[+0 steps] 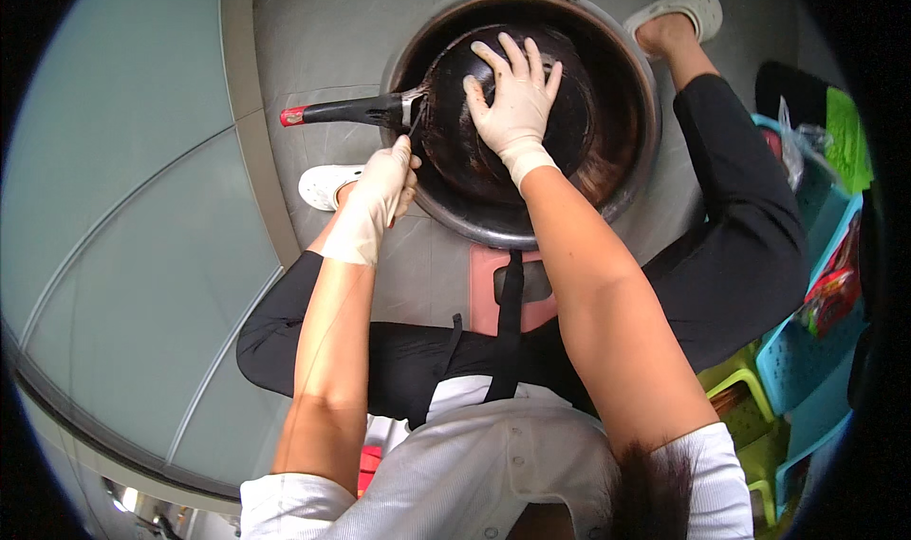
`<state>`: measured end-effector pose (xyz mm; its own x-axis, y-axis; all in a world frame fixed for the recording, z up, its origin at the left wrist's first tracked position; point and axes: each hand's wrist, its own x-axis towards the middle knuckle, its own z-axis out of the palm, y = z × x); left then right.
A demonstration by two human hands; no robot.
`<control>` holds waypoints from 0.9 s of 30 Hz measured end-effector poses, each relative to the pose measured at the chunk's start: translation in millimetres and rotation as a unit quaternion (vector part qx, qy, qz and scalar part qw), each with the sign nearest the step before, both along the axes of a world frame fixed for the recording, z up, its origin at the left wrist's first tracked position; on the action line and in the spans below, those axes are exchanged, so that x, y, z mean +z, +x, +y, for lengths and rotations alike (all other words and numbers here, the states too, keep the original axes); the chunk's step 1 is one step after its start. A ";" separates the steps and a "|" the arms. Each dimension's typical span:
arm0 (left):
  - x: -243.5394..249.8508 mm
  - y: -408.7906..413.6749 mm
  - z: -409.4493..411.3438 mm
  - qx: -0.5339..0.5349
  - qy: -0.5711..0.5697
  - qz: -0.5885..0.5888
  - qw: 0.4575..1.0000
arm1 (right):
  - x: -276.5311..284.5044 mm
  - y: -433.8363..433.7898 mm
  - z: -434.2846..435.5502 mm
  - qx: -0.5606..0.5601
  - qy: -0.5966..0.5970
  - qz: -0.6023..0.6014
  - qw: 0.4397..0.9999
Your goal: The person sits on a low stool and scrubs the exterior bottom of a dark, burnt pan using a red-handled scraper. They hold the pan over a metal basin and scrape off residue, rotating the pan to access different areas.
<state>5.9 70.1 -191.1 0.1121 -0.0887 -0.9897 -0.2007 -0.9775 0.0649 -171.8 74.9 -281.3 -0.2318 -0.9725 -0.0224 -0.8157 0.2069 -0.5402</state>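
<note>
A dark metal basin (644, 123) stands on the floor between my feet. Inside it lies a blackened frying pan (455, 141); its black handle (349, 111) with a red end juts out over the rim to the left. Gloved in pale rubber, my left hand (388, 177) grips a thin metal tool (417, 121), perhaps a knife, whose tip reaches the joint between handle and pan. Most of the tool's grip is hidden in the fist. My right hand (518, 102), gloved too, rests flat on the pan with its fingers spread and holds nothing.
A pink plastic stool (485, 291) is partly under me, just below the basin. Pale glass-like cabinet doors (142, 220) rise at the left. Blue plastic baskets (804, 358) and green baskets (744, 383) with packaged items stand close by my leg on the right.
</note>
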 end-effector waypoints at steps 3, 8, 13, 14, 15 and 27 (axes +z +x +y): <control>-7.2 10.2 -16.7 -0.074 0.000 0.005 0.997 | 0.9 0.4 -1.4 -0.009 -0.004 -0.007 1.000; -14.0 -18.1 -3.8 -0.023 -0.040 -0.063 0.997 | 1.2 -0.6 1.1 -0.014 0.002 -0.020 1.000; -34.5 -24.9 -5.6 0.001 -0.101 -0.063 0.993 | 0.5 -2.2 0.7 -0.017 0.006 -0.030 0.999; -30.4 -19.9 -5.9 0.008 -0.090 -0.054 0.994 | 0.4 -2.7 0.7 -0.020 0.007 -0.033 0.999; -21.4 -19.6 -7.3 0.019 -0.079 -0.046 0.996 | -0.1 -3.6 0.1 -0.020 0.009 -0.036 0.999; -12.3 1.5 -34.7 -0.115 0.040 -0.026 0.992 | -0.9 -4.5 1.3 -0.025 0.010 -0.055 0.998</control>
